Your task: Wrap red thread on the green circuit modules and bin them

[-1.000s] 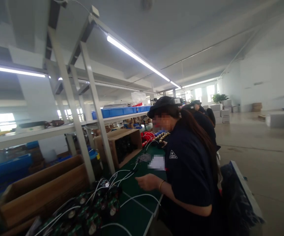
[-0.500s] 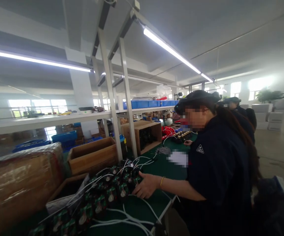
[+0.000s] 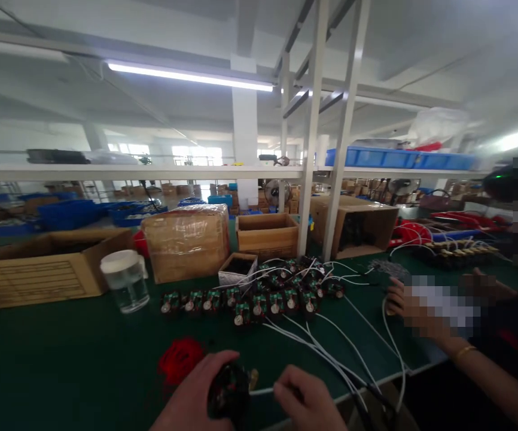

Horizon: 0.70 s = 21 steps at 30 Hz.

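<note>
My left hand (image 3: 198, 395) is wrapped round a dark round housing (image 3: 229, 392) with a small brass-coloured part at its edge, low in the head view. From that housing a short white cable (image 3: 262, 392) runs right, pinched in my right hand (image 3: 306, 398). Beyond my hands, several black units with green circuit boards and round silver cells (image 3: 259, 305) stand in rows on the green table (image 3: 84, 353). White cables trail from them toward the front edge. Beside my left hand lies a bundle of red wire (image 3: 180, 359).
A clear jar with a white lid (image 3: 124, 281) and cardboard boxes (image 3: 187, 242) line the back. At right, a co-worker's hand (image 3: 420, 311) is over the table. Metal posts (image 3: 315, 126) carry a shelf (image 3: 151, 172) with blue bins (image 3: 375, 158).
My view has swung left and down, bringing both my hands into sight with the housing and cable. The co-worker's hand has left the rows of units.
</note>
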Tool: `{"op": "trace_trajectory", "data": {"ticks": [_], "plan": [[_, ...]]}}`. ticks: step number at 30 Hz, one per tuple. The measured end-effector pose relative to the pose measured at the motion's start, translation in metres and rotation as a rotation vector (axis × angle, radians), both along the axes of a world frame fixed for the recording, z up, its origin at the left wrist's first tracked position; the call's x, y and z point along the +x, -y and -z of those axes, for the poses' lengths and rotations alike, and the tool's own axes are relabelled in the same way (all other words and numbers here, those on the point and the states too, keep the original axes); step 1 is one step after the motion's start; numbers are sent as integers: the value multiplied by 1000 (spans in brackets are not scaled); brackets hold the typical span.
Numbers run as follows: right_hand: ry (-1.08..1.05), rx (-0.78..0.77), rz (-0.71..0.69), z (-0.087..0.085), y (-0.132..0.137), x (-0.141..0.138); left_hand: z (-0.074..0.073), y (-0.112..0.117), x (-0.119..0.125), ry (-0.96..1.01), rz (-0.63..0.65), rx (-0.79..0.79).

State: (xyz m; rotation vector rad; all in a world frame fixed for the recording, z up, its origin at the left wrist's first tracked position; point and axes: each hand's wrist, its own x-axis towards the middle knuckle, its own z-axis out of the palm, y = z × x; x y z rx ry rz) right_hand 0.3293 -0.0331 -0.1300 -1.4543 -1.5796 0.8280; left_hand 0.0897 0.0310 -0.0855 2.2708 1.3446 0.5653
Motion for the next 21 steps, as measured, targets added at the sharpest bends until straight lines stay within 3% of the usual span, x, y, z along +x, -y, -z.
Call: {"op": "trace_trajectory", "data": {"ticks": [2,6,11,15,18,21], "plan": [[95,-11,59,6,0,-4,-5,-7,18,-45,0,-23],[292,-34,98,11,-13,-3,-8,-21,43,-115,34,107],[498,-200,123,17,-25,-17,10,-36,54,-165,79,148],[586,-283,106,17,-29,-23,18,-36,56,-58,142,145],[657,-271,130,17,-32,-24,23,-30,54,25,152,101],[718,-190,134,21,-33,-24,37,-23,55,95,109,64]]}}
